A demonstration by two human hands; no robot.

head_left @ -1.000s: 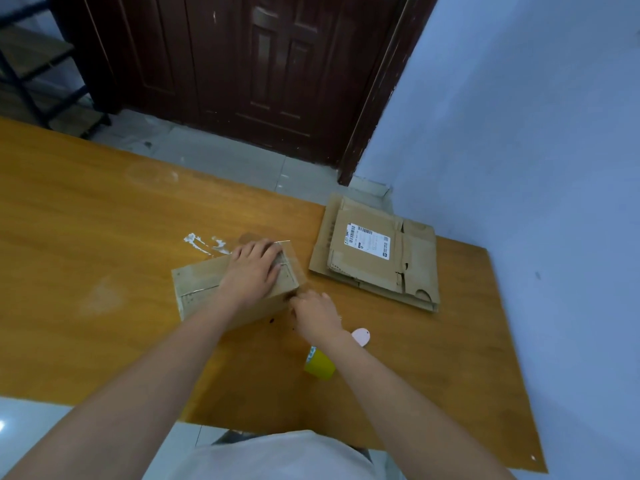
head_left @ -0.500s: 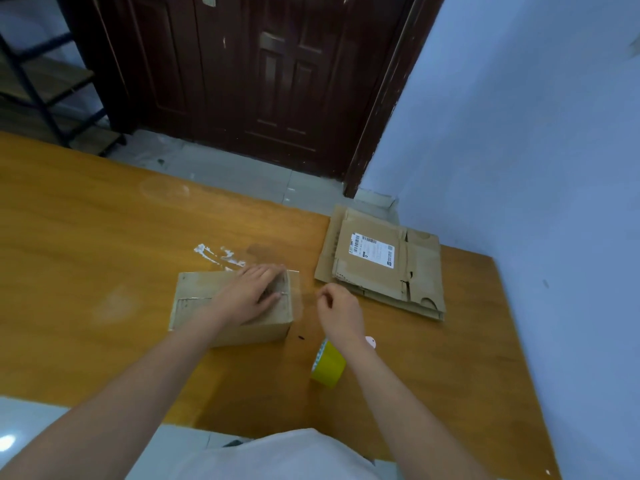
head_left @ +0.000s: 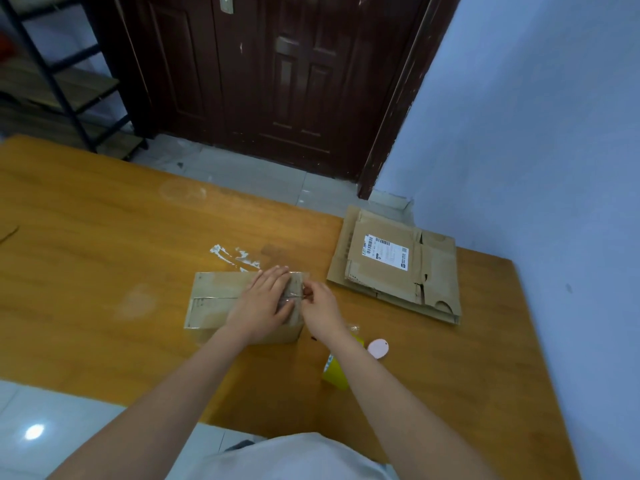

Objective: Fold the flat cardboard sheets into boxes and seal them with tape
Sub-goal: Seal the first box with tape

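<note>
Table (head_left: 104, 258): carrying everything, the work sitting near its right end.
Flat sheets (head_left: 394, 268): lying stacked at the far right, waiting unfolded.
Box (head_left: 214, 299): standing folded mid-table, clear tape crossing its top.
Left hand (head_left: 263, 303): pressing flat, fingers together, on the box top.
Right hand (head_left: 320, 303): pinching the tape end at the box's right edge.
Tape roll (head_left: 334, 372): lying yellow beside the right forearm.

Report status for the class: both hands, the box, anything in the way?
Left hand flat on box. Right hand pinching tape at the box's right edge. Yellow tape roll beside right forearm, flat cardboard stack off right; nothing blocking.
</note>
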